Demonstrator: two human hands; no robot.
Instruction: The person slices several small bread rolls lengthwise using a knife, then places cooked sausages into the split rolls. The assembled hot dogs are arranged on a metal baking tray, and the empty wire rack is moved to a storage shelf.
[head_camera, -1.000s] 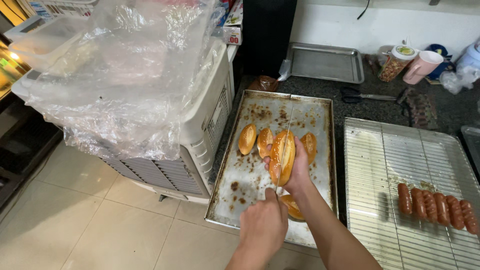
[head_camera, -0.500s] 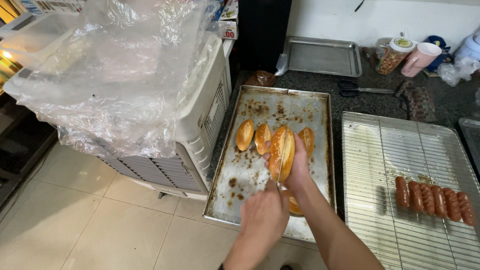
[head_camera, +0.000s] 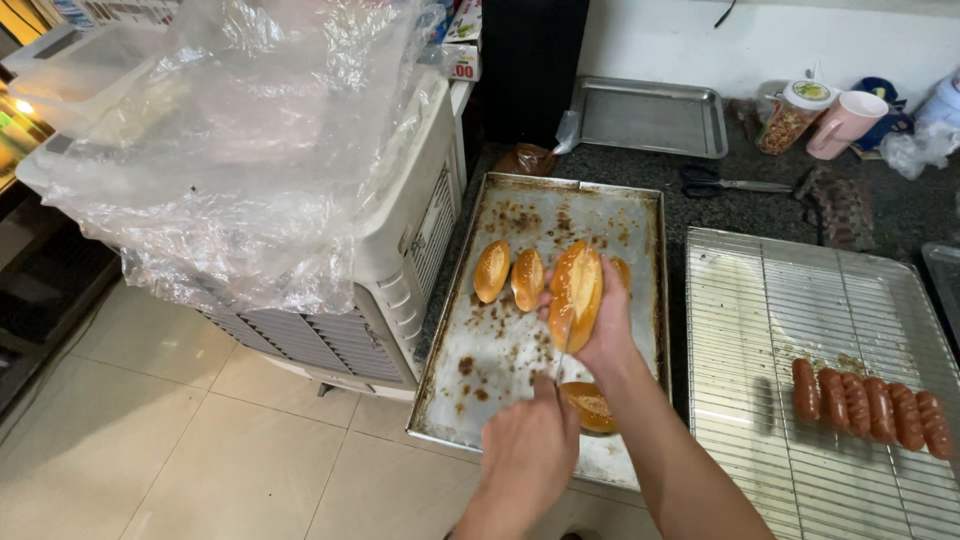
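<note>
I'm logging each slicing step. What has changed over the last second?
Little. The right hand keeps the bread roll raised over the baking tray; the left hand has shifted slightly up toward it, blade still at the roll. Rolls on the tray and the sausages stayed put.
</note>
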